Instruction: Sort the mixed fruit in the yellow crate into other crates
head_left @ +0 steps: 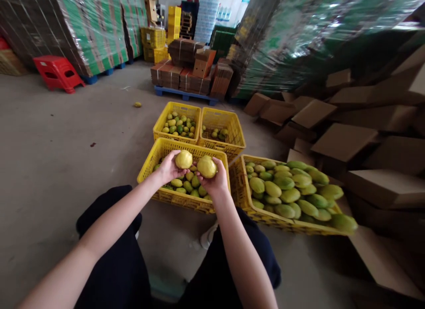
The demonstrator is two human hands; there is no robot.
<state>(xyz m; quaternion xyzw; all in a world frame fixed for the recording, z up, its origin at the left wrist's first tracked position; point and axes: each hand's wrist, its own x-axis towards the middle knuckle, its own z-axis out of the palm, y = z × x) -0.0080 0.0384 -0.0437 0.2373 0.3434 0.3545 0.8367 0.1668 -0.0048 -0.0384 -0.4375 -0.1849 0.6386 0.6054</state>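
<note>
My left hand (170,168) holds a round yellow fruit (183,159), its fingers wrapped round the lower side. Beside it, my right hand (215,179) grips another yellow fruit (206,167). A narrow gap separates the two fruits. Both are held above a yellow crate (153,155) that contains several yellow and green fruits (187,186). To the right, a second yellow crate (245,185) is heaped with longer green-yellow fruits (290,195).
Behind stand two smaller yellow crates, the left one (160,118) fuller than the right one (236,123). Loose cardboard boxes (343,140) crowd the right side. A red stool (58,72), a lone fruit (137,104) and a blue pallet (184,95) are farther off.
</note>
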